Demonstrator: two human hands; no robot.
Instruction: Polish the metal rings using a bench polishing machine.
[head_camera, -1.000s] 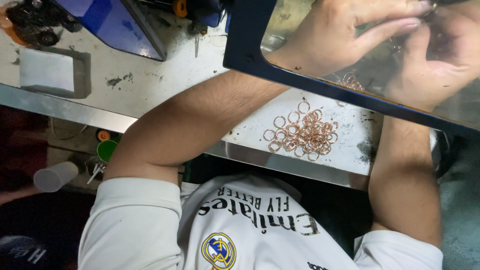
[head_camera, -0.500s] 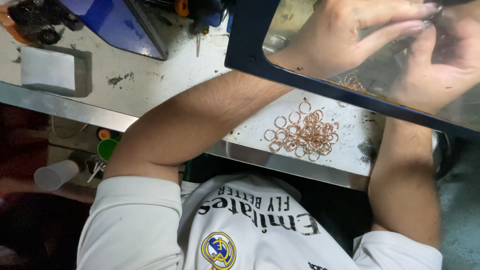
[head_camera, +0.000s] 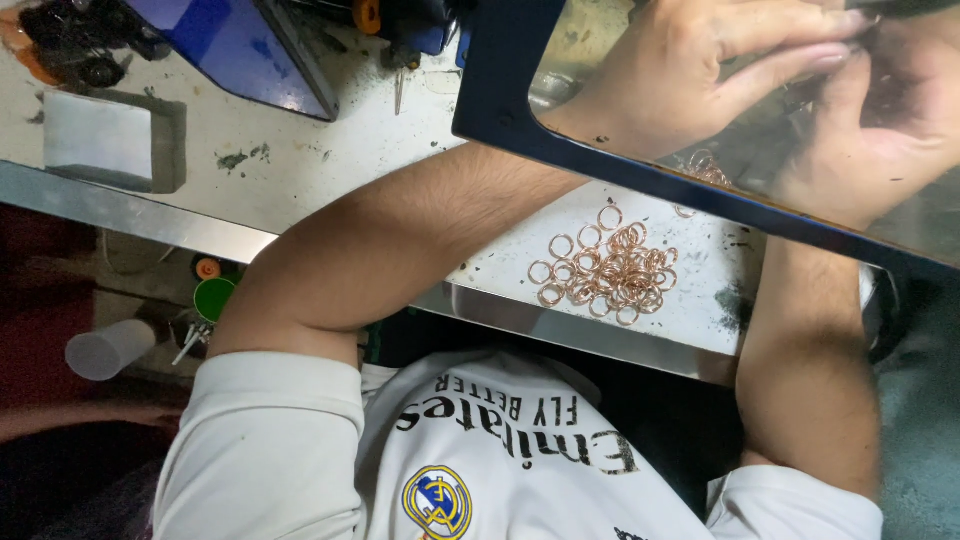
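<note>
Left hand (head_camera: 690, 75) sat behind the clear guard pane (head_camera: 900, 215). Its fingers (head_camera: 790, 45) were stretched long toward the right hand (head_camera: 885, 120) and met its curled fingertips near the top right corner of the view. Whatever was pinched between them was too small and too blurred through the pane to make out, so the grip on either side could not be told. Just below the hands, a few copper rings (head_camera: 703, 168) lay on the bench behind the pane. The main pile of copper rings (head_camera: 605, 265) lay loose on the bench (head_camera: 330, 170) near its front edge, between the two forearms, touching neither. The rings looked like thin wire: probably very light, stiff, smooth and quick to slip or roll, and likely to tangle in a heap. Best taken one at a time, pinched by the rim between thumb and forefinger tips. The guard's dark blue frame (head_camera: 640, 178) crossed over both wrists. Further left on the bench were a grey rectangular block (head_camera: 100, 140) and a blue machine part (head_camera: 230, 40) at the back edge. Below the bench's front edge were a white plastic cup (head_camera: 105, 348) and a green cap (head_camera: 213, 298).
</note>
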